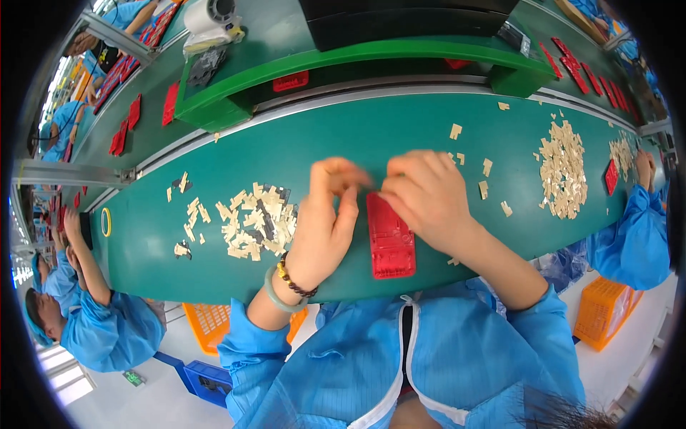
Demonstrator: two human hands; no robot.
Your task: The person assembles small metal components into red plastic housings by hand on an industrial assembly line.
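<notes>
A red plastic casing [391, 250] with moulded ribs and recesses lies on the green table in front of me, its long side pointing away. At its upper right corner is my right hand [429, 196], fingers bent and pressed together; whatever is between them is hidden. My left hand [325, 211] hovers by the upper left of the casing with bent fingers, the foremost ones smeared by motion. Left of that hand lies a pile of small cream-coloured flat pieces [243, 232], mixed with dark grey ones. A larger heap of cream pieces [563, 168] is at the right.
A green raised shelf [357, 57] with a dark box [400, 21] and a film roll [211, 14] spans the back. More red casings [572, 68] line the far belt. Co-workers in blue sit left [107, 329] and right [629, 229]. Orange crates [606, 311] stand below.
</notes>
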